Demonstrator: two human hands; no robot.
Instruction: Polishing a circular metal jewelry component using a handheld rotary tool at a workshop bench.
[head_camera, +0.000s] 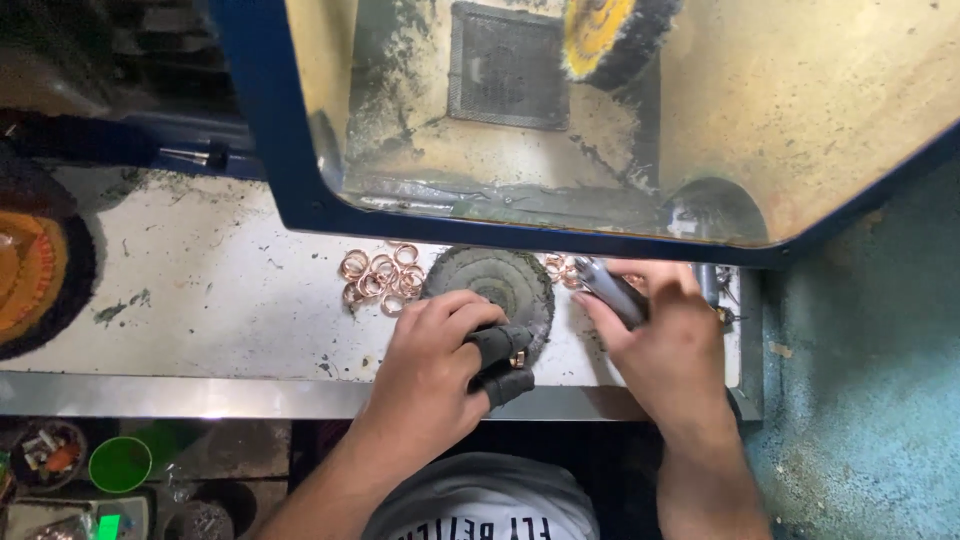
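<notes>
My left hand (435, 362) rests at the front of the white bench top (200, 300), two fingers covered in black finger guards, pinching a small copper ring (519, 359). It lies against a round grey buffing wheel (492, 280) lying flat on the bench. My right hand (665, 345) grips a grey metal tool (612, 291), its tip pointing up-left. A pile of several copper rings (380, 276) lies left of the wheel. A few more rings (560, 268) sit between the wheel and the tool.
A blue-framed polishing hood (270, 150) with a dusty yellow interior, a mesh vent (505, 65) and a yellow-centred buffing wheel (610, 35) rises behind the bench. An orange and black wheel (40, 270) sits far left. A green cup (120, 463) stands below the bench edge.
</notes>
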